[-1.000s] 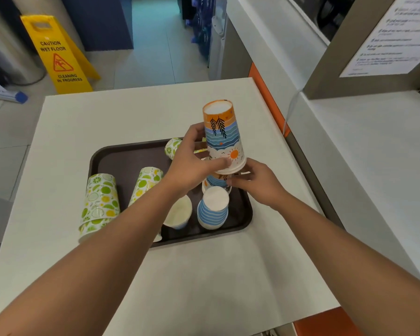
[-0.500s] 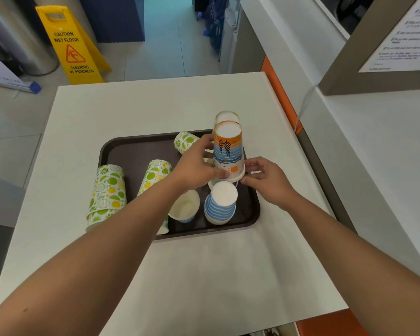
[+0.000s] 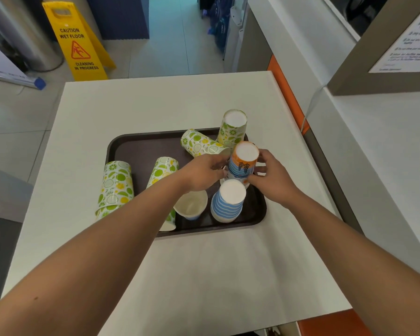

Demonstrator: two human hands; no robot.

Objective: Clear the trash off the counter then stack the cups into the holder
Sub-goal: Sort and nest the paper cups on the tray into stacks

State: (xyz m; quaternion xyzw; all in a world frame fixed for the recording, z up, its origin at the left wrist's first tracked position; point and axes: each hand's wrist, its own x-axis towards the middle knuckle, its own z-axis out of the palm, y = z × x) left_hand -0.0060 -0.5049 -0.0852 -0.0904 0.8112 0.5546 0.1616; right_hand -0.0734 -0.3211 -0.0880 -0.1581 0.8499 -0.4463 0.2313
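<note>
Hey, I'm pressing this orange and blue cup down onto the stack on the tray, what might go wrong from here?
1. The orange-topped cup looks tilted between your left hand and right hand; pressed unevenly, it may jam or crumple.
2. The blue striped cup stands right beside it, so a slip could topple it.
3. The green lime cup lies over the brown tray edge and might roll if the tray is bumped.

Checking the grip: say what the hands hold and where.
Both hands, left hand and right hand, hold the upside-down orange and blue cup by its lower sides.
</note>
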